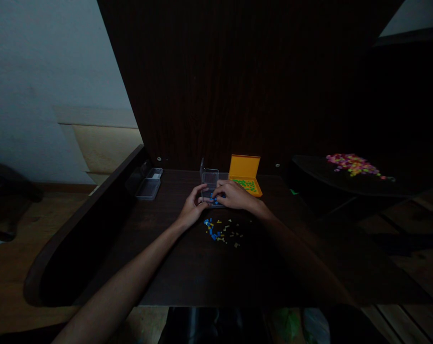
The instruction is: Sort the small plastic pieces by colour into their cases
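Observation:
A clear plastic box with a raised lid stands on the dark wooden desk, and small blue pieces lie at its near end. My left hand grips the left side of this box, thumb along the near edge. Over the box, my right hand has its fingers bent and drawn together at the blue pieces; its fingertips are partly hidden. Just nearer to me, loose blue pieces are scattered with yellow and pale pieces.
An open orange case holding several green pieces stands behind my right hand. Another clear box lies open by the desk's raised left side. On a dark surface at the right is a heap of pink and yellow pieces.

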